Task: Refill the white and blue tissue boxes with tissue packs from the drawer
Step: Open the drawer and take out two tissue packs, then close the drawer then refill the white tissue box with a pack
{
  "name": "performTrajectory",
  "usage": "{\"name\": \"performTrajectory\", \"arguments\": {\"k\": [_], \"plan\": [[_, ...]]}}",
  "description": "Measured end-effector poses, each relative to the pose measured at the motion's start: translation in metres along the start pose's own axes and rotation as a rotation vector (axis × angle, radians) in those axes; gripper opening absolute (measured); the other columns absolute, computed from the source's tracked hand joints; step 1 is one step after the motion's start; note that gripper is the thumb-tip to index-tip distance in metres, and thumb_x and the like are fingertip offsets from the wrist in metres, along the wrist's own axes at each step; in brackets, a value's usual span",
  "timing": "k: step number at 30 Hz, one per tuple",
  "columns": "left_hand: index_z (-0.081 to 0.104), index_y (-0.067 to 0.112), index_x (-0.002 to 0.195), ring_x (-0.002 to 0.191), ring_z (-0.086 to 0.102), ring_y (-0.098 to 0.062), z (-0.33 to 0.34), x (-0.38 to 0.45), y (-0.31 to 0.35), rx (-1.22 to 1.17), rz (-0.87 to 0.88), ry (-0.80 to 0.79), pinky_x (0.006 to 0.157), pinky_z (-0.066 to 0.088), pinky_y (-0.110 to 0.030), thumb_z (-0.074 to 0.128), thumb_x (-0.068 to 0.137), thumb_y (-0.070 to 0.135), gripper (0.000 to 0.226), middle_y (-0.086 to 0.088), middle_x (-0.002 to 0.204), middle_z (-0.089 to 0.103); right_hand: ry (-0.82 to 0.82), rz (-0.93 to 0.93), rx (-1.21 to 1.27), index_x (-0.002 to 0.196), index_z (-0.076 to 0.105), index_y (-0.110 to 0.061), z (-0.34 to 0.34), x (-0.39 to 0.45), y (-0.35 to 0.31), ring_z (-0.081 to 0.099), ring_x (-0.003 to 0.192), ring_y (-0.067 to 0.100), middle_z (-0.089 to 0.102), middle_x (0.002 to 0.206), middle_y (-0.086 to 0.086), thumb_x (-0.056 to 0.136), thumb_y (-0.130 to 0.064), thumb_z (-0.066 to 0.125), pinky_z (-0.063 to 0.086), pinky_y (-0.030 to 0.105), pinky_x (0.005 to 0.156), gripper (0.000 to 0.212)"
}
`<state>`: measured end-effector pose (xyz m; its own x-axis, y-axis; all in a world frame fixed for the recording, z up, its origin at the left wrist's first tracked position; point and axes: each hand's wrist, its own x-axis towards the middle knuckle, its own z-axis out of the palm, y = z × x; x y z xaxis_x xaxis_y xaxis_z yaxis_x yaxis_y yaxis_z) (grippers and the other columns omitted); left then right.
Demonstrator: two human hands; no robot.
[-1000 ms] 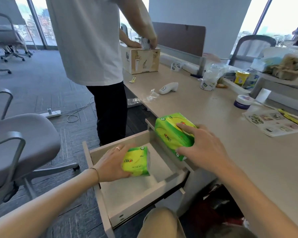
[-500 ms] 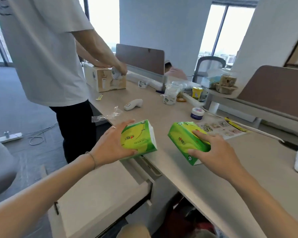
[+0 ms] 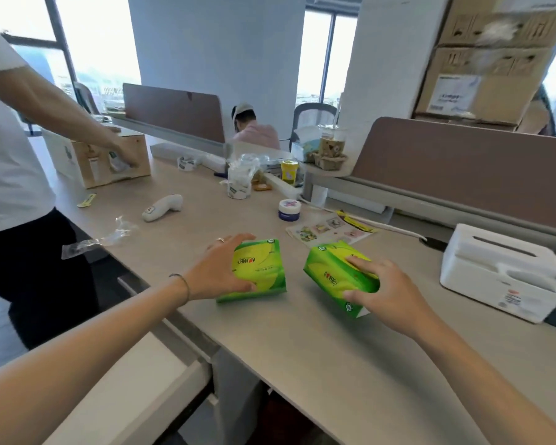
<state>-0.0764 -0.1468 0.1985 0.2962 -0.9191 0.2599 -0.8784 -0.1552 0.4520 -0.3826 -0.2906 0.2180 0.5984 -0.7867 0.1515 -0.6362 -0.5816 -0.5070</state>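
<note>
A long beige tabletop (image 3: 350, 364) runs from the near right to the far left. At its near left edge the drawer (image 3: 135, 390) stands pulled out, pale inside. A white tissue box (image 3: 498, 271) sits at the right of the tabletop, well apart from both hands; a dark box edge shows just behind it, too little to tell its colour. At the far left a standing person in a white shirt reaches into a cardboard box (image 3: 109, 159).

Near the middle, the left hand (image 3: 219, 271) grasps a green tissue pack (image 3: 260, 271) from its left side, the pack's lower edge resting on the tabletop. Just to the right, the right hand (image 3: 385, 293) clasps a second green tissue pack (image 3: 334, 274), tilted, fingers on top and thumb on its near end. The two packs are near each other, not touching.

Farther off lie a white handheld thermometer (image 3: 162, 207) and a small blue-and-white jar (image 3: 289, 209).
</note>
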Motion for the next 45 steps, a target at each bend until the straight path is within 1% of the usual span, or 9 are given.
{"name": "performTrajectory", "arguments": {"k": [9, 18, 24, 29, 33, 35, 39, 42, 45], "plan": [[0.044, 0.045, 0.137, 0.119, 0.052, -0.023, 0.014, 0.018, -0.007, 0.026, -0.06, -0.1, 0.103, 0.043, -0.039, 0.077, 0.058, 0.068, 0.089, 0.006, 0.128, 0.055, -0.071, 0.005, -0.043, 0.142, 0.049, -0.049, 0.009, 0.012, 0.008, 0.053, 0.116, 0.023, 0.05, 0.122, 0.002, 0.07, -0.052, 0.076, 0.045, 0.037, 0.099, 0.077], [0.044, 0.039, 0.145, 0.135, 0.039, -0.026, 0.017, 0.005, -0.01, -0.056, -0.048, -0.095, 0.114, 0.033, -0.035, 0.078, 0.077, 0.053, 0.078, 0.002, 0.152, 0.036, -0.102, -0.008, -0.121, 0.145, 0.044, -0.049, 0.023, 0.013, 0.009, 0.046, 0.126, 0.025, 0.047, 0.131, 0.003, 0.064, -0.06, 0.066, 0.042, 0.04, 0.104, 0.085], [0.049, 0.033, 0.143, 0.137, 0.043, -0.025, 0.005, -0.018, -0.016, -0.101, -0.012, 0.036, 0.114, 0.031, -0.034, 0.066, 0.086, 0.049, 0.062, 0.0, 0.15, 0.042, -0.031, -0.11, -0.239, 0.148, 0.045, -0.038, 0.019, 0.008, -0.019, 0.036, 0.14, 0.026, 0.041, 0.154, 0.005, 0.075, -0.06, 0.064, 0.029, 0.042, 0.116, 0.078], [0.047, 0.036, 0.144, 0.138, 0.043, -0.017, -0.016, -0.059, -0.034, -0.072, -0.04, 0.124, 0.116, 0.032, -0.033, 0.065, 0.093, 0.039, 0.054, 0.008, 0.15, 0.043, 0.073, -0.313, -0.157, 0.145, 0.05, -0.035, 0.037, 0.008, -0.089, 0.033, 0.145, 0.025, 0.042, 0.155, 0.005, 0.086, -0.04, 0.07, 0.025, 0.042, 0.118, 0.062], [0.047, 0.035, 0.144, 0.138, 0.042, -0.015, -0.04, -0.1, -0.051, -0.079, -0.114, 0.205, 0.116, 0.034, -0.035, 0.065, 0.093, 0.034, 0.054, 0.007, 0.149, 0.044, 0.041, -0.47, -0.103, 0.143, 0.051, -0.035, 0.064, 0.007, -0.156, 0.036, 0.141, 0.022, 0.042, 0.153, 0.001, 0.088, -0.035, 0.069, 0.025, 0.04, 0.118, 0.058], [0.048, 0.035, 0.143, 0.135, 0.042, -0.013, -0.052, -0.124, -0.064, -0.068, -0.169, 0.254, 0.114, 0.036, -0.034, 0.064, 0.094, 0.034, 0.051, 0.008, 0.146, 0.046, 0.004, -0.526, -0.061, 0.143, 0.051, -0.034, 0.082, 0.004, -0.187, 0.035, 0.14, 0.021, 0.041, 0.153, -0.001, 0.089, -0.031, 0.068, 0.024, 0.036, 0.116, 0.057], [0.055, 0.029, 0.139, 0.125, 0.047, -0.003, -0.064, -0.177, -0.096, -0.113, -0.312, 0.395, 0.105, 0.034, -0.017, 0.065, 0.093, 0.026, 0.047, 0.011, 0.136, 0.054, -0.057, -0.627, 0.008, 0.143, 0.052, -0.033, 0.128, -0.012, -0.239, 0.037, 0.14, 0.021, 0.043, 0.151, -0.001, 0.088, -0.028, 0.067, 0.023, 0.032, 0.115, 0.057], [0.059, 0.026, 0.135, 0.124, 0.05, -0.004, -0.062, -0.222, -0.123, -0.135, -0.449, 0.499, 0.108, 0.04, -0.025, 0.064, 0.091, 0.019, 0.045, 0.009, 0.134, 0.058, -0.165, -0.671, 0.083, 0.143, 0.05, -0.034, 0.168, -0.028, -0.267, 0.034, 0.14, 0.018, 0.041, 0.151, -0.003, 0.09, -0.025, 0.063, 0.025, 0.025, 0.108, 0.056], [0.06, 0.023, 0.133, 0.127, 0.05, -0.013, -0.054, -0.271, -0.146, -0.117, -0.613, 0.589, 0.103, 0.039, -0.028, 0.062, 0.089, 0.011, 0.046, 0.005, 0.136, 0.058, -0.222, -0.716, 0.104, 0.144, 0.049, -0.033, 0.206, -0.047, -0.283, 0.035, 0.139, 0.015, 0.042, 0.151, -0.007, 0.092, -0.025, 0.062, 0.029, 0.029, 0.111, 0.055]]}}
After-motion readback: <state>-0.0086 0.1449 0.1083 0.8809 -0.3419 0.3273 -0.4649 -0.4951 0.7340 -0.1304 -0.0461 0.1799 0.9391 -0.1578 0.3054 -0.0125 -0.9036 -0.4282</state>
